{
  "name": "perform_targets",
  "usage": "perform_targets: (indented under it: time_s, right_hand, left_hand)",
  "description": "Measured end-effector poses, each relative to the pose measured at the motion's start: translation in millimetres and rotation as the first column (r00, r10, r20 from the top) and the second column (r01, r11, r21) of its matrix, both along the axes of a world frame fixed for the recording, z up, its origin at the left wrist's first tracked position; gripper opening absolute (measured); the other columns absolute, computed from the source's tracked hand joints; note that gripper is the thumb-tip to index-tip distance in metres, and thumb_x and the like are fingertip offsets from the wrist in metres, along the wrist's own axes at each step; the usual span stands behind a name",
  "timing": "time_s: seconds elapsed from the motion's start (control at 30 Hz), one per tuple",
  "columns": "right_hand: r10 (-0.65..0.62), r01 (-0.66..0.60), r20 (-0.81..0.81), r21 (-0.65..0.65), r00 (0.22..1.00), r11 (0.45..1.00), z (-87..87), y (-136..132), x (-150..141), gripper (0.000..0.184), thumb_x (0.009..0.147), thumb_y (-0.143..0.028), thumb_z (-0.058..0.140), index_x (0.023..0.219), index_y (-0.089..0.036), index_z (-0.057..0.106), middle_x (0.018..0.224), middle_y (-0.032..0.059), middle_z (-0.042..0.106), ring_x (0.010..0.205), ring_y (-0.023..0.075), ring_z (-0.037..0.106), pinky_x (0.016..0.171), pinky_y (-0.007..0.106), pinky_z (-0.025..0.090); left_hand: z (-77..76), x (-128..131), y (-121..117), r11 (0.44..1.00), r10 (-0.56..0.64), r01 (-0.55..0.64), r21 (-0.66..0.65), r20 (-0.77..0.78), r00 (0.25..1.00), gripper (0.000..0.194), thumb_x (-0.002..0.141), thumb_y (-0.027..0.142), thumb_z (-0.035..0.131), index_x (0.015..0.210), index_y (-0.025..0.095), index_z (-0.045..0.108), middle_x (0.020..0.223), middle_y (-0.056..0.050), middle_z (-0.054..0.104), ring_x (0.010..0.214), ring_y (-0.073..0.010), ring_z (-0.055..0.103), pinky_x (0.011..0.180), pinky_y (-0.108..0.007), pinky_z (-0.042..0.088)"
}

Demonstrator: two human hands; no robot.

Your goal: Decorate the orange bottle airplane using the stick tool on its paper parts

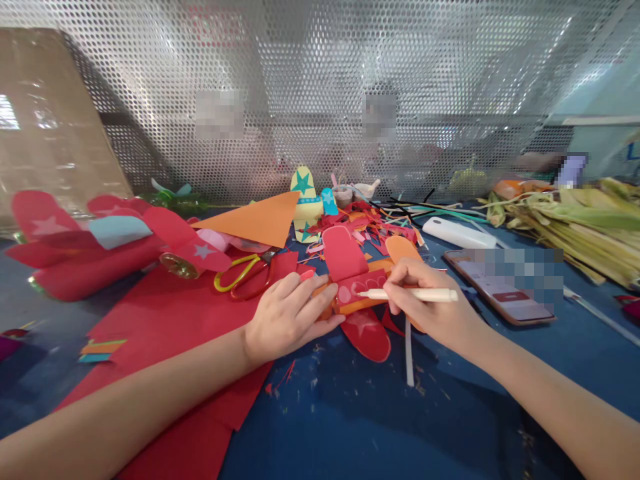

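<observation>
In the middle of the head view is a red and orange toy airplane (pixel 345 255) with rounded paper wings. Its lower wing bears a faint star. A red strip along its body carries a row of pale ovals. My left hand (pixel 287 313) grips the plane's left end, fingers over the top and thumb along the near side. My right hand (pixel 430 300) pinches a white marker pen (pixel 425 294), whose tip touches the red strip at one oval. An orange wing partly shows behind my right fingers.
Red paper sheets (pixel 165 373) and yellow-and-red-handled scissors (pixel 245 272) lie left, beside a larger red plane (pixel 100 260). Paper scraps (pixel 360 220) are heaped behind. A phone (pixel 500 287), a white glue gun (pixel 457 233) and dry husks (pixel 575 220) are right. Perforated metal (pixel 310 80) stands behind.
</observation>
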State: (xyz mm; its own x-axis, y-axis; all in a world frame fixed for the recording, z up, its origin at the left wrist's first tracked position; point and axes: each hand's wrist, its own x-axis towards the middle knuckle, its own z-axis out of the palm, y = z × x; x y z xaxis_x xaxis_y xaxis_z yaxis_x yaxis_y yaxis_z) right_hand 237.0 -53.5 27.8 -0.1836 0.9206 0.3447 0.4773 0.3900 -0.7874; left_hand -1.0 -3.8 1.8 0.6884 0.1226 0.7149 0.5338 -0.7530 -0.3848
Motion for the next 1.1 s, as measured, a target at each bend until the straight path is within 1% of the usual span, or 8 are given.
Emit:
perform_targets:
  time_s: [0.1,0.23,0.33,0.57,0.73,0.87,1.1]
  right_hand:
    - [0.011,-0.011,-0.022,0.012,1.000,1.000,0.2,0.8,0.1,0.021,0.090,-0.030,0.053,0.071,-0.022,0.047,0.058,-0.0049,0.056,0.050,0.0096,0.051,0.052,0.022,0.039]
    - [-0.009,0.009,0.009,0.008,1.000,1.000,1.3,1.3,0.2,0.022,0.090,-0.030,0.052,0.070,-0.022,0.046,0.057,-0.0054,0.055,0.048,0.0089,0.049,0.049,0.022,0.037]
    - [-0.022,0.021,0.007,0.010,1.000,1.000,1.5,0.8,0.6,0.022,0.090,-0.030,0.052,0.070,-0.022,0.046,0.056,-0.0053,0.056,0.048,0.0092,0.050,0.050,0.022,0.038]
    - [-0.010,0.010,-0.027,0.027,1.000,1.000,0.3,-0.8,0.5,0.023,0.091,-0.031,0.051,0.071,-0.022,0.047,0.057,-0.0053,0.056,0.050,0.0092,0.050,0.051,0.022,0.038]
    - [-0.004,0.004,0.000,0.004,1.000,1.000,-0.5,-0.7,0.3,0.022,0.091,-0.033,0.052,0.073,-0.022,0.048,0.060,-0.0051,0.057,0.049,0.0082,0.049,0.049,0.021,0.037]
    - [0.001,-0.001,-0.017,0.023,1.000,1.000,-0.7,0.6,0.8,0.023,0.091,-0.033,0.052,0.072,-0.022,0.048,0.060,-0.0051,0.057,0.050,0.0083,0.050,0.050,0.021,0.038]
    - [0.002,-0.002,0.011,0.031,1.000,1.000,-0.7,0.5,0.6,0.023,0.091,-0.031,0.052,0.072,-0.021,0.048,0.059,-0.0056,0.057,0.048,0.0076,0.048,0.049,0.021,0.037]
  left_hand:
    - [-0.4,0.5,-0.1,1.000,-0.001,0.001,0.004,0.001,1.000,0.035,0.085,0.042,0.064,0.107,0.016,0.057,0.098,-0.009,0.069,0.071,-0.0182,0.059,0.061,-0.031,0.049]
    - [-0.6,0.8,-0.1,1.000,0.001,-0.001,0.009,0.001,1.000,0.035,0.085,0.042,0.064,0.107,0.016,0.057,0.099,-0.009,0.069,0.072,-0.0182,0.060,0.062,-0.031,0.049]
    - [-0.2,0.6,0.1,1.000,-0.002,0.002,0.014,-0.002,1.000,0.035,0.086,0.042,0.063,0.106,0.015,0.057,0.099,-0.010,0.069,0.071,-0.0184,0.060,0.061,-0.030,0.049]
    - [0.0,0.4,0.3,1.000,-0.005,0.005,0.024,-0.001,1.000,0.034,0.086,0.042,0.062,0.107,0.015,0.057,0.098,-0.010,0.070,0.072,-0.0189,0.060,0.062,-0.031,0.050]
    - [-0.5,0.4,0.3,1.000,0.002,-0.002,0.016,-0.009,1.000,0.035,0.086,0.042,0.062,0.107,0.015,0.057,0.099,-0.010,0.069,0.073,-0.0187,0.060,0.063,-0.030,0.049]
    - [-0.5,0.0,0.4,1.000,0.002,-0.001,0.019,-0.007,1.000,0.035,0.086,0.042,0.062,0.106,0.014,0.057,0.098,-0.010,0.070,0.072,-0.0189,0.060,0.062,-0.031,0.049]
    - [-0.3,0.3,1.0,1.000,-0.013,0.013,0.028,-0.003,1.000,0.034,0.087,0.041,0.062,0.106,0.014,0.057,0.098,-0.010,0.070,0.072,-0.0192,0.059,0.061,-0.031,0.049]
